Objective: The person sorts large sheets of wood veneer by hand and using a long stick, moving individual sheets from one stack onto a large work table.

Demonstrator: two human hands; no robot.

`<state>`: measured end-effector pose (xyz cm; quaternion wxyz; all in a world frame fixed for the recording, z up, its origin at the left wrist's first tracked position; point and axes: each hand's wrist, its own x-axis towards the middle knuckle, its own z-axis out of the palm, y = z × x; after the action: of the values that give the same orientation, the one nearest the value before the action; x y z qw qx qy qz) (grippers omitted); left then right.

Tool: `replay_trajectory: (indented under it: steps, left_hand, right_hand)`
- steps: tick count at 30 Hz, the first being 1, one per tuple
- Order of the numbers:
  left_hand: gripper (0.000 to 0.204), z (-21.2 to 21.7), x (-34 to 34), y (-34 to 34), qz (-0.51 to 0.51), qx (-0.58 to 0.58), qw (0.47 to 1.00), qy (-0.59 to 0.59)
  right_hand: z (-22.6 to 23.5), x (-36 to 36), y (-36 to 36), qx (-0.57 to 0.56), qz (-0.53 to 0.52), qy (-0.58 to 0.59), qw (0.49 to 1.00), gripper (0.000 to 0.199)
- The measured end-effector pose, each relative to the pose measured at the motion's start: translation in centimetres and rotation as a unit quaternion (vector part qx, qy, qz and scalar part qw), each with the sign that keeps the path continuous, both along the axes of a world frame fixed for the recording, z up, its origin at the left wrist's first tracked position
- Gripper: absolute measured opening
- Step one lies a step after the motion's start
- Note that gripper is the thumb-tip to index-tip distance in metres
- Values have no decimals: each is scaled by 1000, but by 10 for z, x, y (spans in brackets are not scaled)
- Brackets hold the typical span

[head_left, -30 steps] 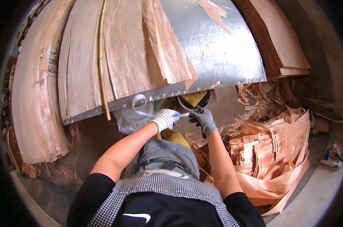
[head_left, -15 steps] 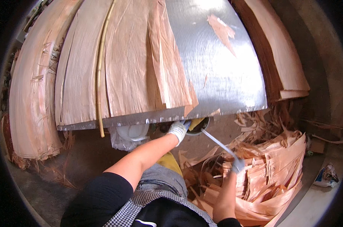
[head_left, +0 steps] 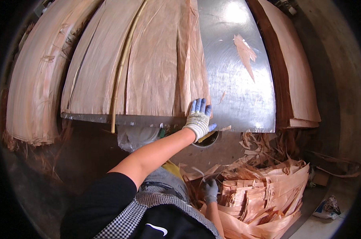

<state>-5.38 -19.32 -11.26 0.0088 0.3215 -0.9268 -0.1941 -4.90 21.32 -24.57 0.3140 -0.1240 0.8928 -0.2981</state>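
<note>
Blue-fingered and white-cuffed in its glove, my left hand [head_left: 200,118] lies with fingers stretched out on the near end of a wood veneer sheet [head_left: 152,79]. That end sits at the front edge of a shiny metal tabletop [head_left: 240,87]. Low beside my body, my right hand [head_left: 211,190], in a grey glove, is closed on a thin white strip [head_left: 202,172] that curls up from it. Below the table edge, partly behind my left wrist, stands a dark round bucket [head_left: 210,142] with something yellow [head_left: 206,137] in it.
A thin bamboo stick [head_left: 122,73] lies along the veneer and overhangs the edge. Veneer stacks flank the table at left [head_left: 33,87] and right [head_left: 296,71]. A big bundle of veneer scraps [head_left: 264,191] is on the floor. A clear plastic bag [head_left: 134,137] hangs below the table.
My left hand has come up from the bucket onto the veneer's end. My right hand has moved down and left toward my body, drawing the white strip away from the bucket.
</note>
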Motion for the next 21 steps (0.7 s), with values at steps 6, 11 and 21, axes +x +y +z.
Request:
replay_trajectory:
  steps: [6,11,21]
  left_hand:
    - [66,1,32,-15,-133,139,973,130]
    - [51,24,64,1,-158,124,954,221]
    - [72,15,52,3,-104,88,990,46]
  right_hand:
    - [93,11,-122,-13,214,148,965,18]
    - [104,-5,-148,-76,210,140,965,18]
    - [116,1,-172,-178,64,-45,981,14]
